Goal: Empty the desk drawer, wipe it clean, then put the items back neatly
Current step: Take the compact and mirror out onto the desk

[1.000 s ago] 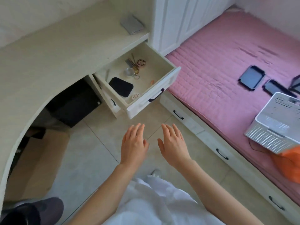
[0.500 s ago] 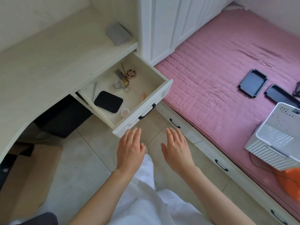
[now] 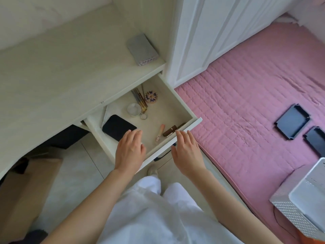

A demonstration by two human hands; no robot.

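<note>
Emptying is judged barely begun. The drawer (image 3: 186, 110) is pulled out from under the desk (image 3: 61, 76) and is seen holding a black pad (image 3: 116, 126), a round lens with a ring (image 3: 134, 109), thin sticks (image 3: 139, 98), a patterned disc (image 3: 151, 97) and two small tubes (image 3: 160, 134). The left hand (image 3: 130, 152) is held over the drawer's front, the right hand (image 3: 186, 152) at its front edge; both are held flat with fingers (image 3: 181, 136) straight, and nothing is gripped. Removal, wiping and neat return are all left.
</note>
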